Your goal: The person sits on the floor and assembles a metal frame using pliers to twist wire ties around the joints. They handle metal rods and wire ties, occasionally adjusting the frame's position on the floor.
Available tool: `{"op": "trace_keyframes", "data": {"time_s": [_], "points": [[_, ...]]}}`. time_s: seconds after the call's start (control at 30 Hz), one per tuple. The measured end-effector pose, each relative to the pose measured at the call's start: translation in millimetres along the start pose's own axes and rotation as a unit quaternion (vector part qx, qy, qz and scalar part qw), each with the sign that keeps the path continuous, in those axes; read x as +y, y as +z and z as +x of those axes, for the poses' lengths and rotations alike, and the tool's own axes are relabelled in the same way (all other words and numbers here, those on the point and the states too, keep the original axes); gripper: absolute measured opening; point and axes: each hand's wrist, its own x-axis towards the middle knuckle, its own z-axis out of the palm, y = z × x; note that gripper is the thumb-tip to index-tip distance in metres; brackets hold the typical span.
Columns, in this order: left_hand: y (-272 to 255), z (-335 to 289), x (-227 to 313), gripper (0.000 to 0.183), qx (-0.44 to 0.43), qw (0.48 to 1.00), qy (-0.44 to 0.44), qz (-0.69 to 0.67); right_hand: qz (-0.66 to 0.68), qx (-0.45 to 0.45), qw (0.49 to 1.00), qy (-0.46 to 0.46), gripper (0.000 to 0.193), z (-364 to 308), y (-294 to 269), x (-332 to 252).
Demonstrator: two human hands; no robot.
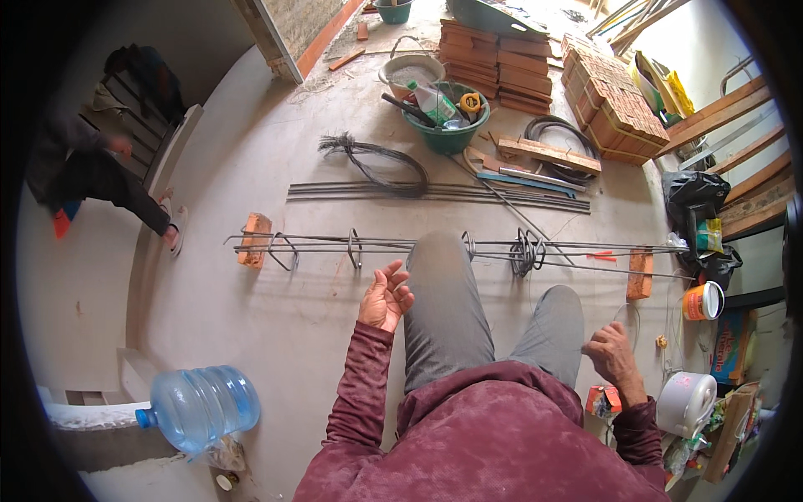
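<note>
My left hand is raised beside my left knee, palm turned up, its fingers half curled and apart with nothing visible in them. Beyond my knees a long frame of thin steel bars rests on a brick at its left end and another brick at its right. Bent steel stirrups hang around the bars, with several bunched together right of my knees. My right hand is closed beside my right thigh; what its fingers hold, if anything, is hidden. A thin wire loop shows just behind it.
Loose bars and a tied wire bundle lie farther off. Behind them stand a green bucket of tools and stacked bricks. A blue water jug lies at left. A person sits at far left.
</note>
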Motion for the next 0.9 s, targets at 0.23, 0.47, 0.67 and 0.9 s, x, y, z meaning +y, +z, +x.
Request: {"op": "trace_keyframes", "data": {"time_s": [0.23, 0.47, 0.67, 0.9], "points": [[26.8, -23.5, -40.0, 0.051, -0.125, 0.926, -0.092, 0.343, 0.197, 0.082, 0.967, 0.141, 0.005, -2.6, 17.3, -18.7], [106.8, -25.5, -121.2, 0.065, -0.175, 0.915, -0.311, 0.187, 0.293, 0.164, 0.925, 0.179, 0.007, 4.3, -15.9, -64.2], [116.6, -3.7, -127.6, 0.032, -0.082, 0.955, -0.256, 0.128, 0.245, 0.094, 0.961, 0.087, 0.010, -44.7, -55.9, -77.5], [76.9, -33.0, -110.9, 0.016, -0.023, 0.946, -0.245, 0.209, 0.185, 0.179, 0.963, 0.081, 0.016, -61.7, -55.9, -65.2]]}}
